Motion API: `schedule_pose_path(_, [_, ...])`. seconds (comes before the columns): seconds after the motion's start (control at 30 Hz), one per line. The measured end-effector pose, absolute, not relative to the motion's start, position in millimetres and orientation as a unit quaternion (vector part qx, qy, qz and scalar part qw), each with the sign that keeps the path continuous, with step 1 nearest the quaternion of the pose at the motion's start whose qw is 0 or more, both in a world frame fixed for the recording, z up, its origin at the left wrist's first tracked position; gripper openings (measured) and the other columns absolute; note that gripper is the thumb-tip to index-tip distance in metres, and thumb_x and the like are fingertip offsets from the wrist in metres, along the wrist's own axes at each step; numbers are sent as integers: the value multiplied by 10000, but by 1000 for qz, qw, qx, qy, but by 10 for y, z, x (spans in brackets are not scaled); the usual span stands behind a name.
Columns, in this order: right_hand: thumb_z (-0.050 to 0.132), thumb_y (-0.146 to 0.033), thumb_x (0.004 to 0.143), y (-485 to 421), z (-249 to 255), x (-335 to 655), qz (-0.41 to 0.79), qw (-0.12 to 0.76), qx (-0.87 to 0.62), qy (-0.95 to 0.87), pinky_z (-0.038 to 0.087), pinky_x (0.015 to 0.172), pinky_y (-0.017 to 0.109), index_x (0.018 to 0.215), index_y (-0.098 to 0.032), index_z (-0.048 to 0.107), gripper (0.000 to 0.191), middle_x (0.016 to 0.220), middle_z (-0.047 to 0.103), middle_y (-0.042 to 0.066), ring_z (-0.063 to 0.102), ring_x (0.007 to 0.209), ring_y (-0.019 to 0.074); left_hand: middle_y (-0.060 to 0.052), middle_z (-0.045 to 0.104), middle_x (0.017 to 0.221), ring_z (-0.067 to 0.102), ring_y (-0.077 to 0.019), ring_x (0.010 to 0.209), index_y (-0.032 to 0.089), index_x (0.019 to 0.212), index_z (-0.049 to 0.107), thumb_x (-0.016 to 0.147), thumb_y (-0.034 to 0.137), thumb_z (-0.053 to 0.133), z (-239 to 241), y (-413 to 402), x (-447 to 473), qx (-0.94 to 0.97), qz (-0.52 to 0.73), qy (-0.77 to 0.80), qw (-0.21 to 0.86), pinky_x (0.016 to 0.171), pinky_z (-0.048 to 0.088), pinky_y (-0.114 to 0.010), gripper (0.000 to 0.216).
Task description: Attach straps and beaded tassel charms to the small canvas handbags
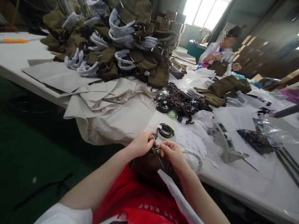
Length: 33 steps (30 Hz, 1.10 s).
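An olive-brown bag rests in my lap against the table edge. A coiled black strap, bound with a white band, lies on the table just beyond my fingers. My left hand pinches the metal clip end of this strap. Close beside it, my right hand has thumb and finger closed on a small metal fitting at the top of the bag. The fingers partly hide the fitting, so I cannot tell whether clip and fitting touch. A white-wrapped handle curves out to the right.
Olive bags with wrapped handles are piled at the back left. Beige sheets hang over the near edge. Black straps and chains lie mid-table, with a tape dispenser at right. A co-worker handles a bag across the table.
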State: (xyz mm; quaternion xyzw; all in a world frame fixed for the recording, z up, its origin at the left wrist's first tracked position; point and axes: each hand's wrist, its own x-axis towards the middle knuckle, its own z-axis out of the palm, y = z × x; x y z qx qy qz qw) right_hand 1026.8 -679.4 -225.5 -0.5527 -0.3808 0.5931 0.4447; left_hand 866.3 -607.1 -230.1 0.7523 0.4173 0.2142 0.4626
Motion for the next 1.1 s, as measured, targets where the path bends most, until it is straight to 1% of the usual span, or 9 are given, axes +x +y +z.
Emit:
schedule_pose_path(0.2, [622, -375, 728, -6755, -2265, 10208, 560, 418, -593, -399, 282, 476, 218, 694, -178, 588, 203, 449, 546, -54, 403, 424, 77, -46, 748, 875, 684, -211, 884, 163, 1162, 555, 867, 148, 460, -2231, -6118, 8654, 784, 193, 429, 405, 792, 478, -309, 310])
schedule_pose_path(0.37, [559, -324, 755, -6607, -2397, 10180, 534, 393, -621, -417, 288, 467, 217, 677, -183, 564, 161, 455, 536, -48, 419, 424, 87, -78, 710, 917, 671, -241, 877, 196, 940, 602, 928, 176, 398, -2209, -6281, 8706, 820, 201, 461, 274, 769, 488, -351, 205])
schedule_pose_path(0.53, [581, -245, 786, -6731, -2298, 10209, 324, 448, -671, -494, 402, 578, 252, 899, -181, 623, 136, 781, 670, 18, 522, 575, 116, -72, 720, 901, 681, -247, 856, 202, 946, 604, 968, 285, 400, -2276, -6264, 8721, 814, 343, 444, 150, 761, 501, -361, 222])
schedule_pose_path(0.6, [593, -231, 799, -6859, -2218, 10223, 295, 466, -666, -502, 425, 611, 259, 906, -196, 620, 116, 808, 661, 12, 538, 611, 121, -56, 729, 891, 687, -241, 838, 207, 945, 610, 957, 314, 445, -2261, -6246, 8707, 800, 394, 432, 134, 744, 501, -349, 196])
schedule_pose_path(0.67, [614, -262, 811, -6968, -2161, 10243, 379, 486, -624, -480, 450, 607, 256, 842, -205, 594, 69, 718, 631, -10, 566, 623, 132, -29, 732, 837, 692, -220, 784, 217, 900, 617, 940, 344, 500, -2210, -6248, 8695, 780, 421, 432, 167, 708, 497, -323, 177])
schedule_pose_path(0.77, [708, -319, 772, -7057, -2140, 10282, 496, 518, -549, -429, 510, 659, 257, 868, -209, 597, 184, 769, 676, -4, 642, 713, 147, -3, 734, 795, 697, -183, 736, 217, 868, 625, 897, 365, 585, -2101, -6282, 8707, 734, 432, 432, 297, 676, 496, -277, 155])
schedule_pose_path(0.87, [712, -385, 784, -7092, -2168, 10327, 496, 538, -550, -402, 557, 724, 279, 894, -204, 655, 220, 861, 730, 29, 695, 790, 167, 1, 749, 819, 709, -169, 762, 207, 1122, 571, 874, 337, 620, -2038, -6323, 8755, 670, 410, 376, 492, 695, 522, -260, 285])
schedule_pose_path(0.93, [683, -423, 809, -7115, -2182, 10356, 473, 539, -571, -400, 582, 684, 294, 896, -205, 687, 235, 832, 746, 37, 710, 745, 178, -9, 752, 820, 711, -166, 764, 179, 1167, 541, 859, 314, 634, -2044, -6349, 8787, 629, 375, 331, 595, 698, 533, -255, 349])
schedule_pose_path(1.1, [641, -367, 862, -7220, -2163, 10426, 393, 508, -601, -476, 600, 655, 294, 941, -226, 734, 187, 811, 763, 38, 722, 713, 184, -22, 727, 772, 667, -144, 717, 150, 831, 692, 860, 288, 631, -2072, -6399, 8787, 671, 291, 300, 612, 683, 502, -233, 153])
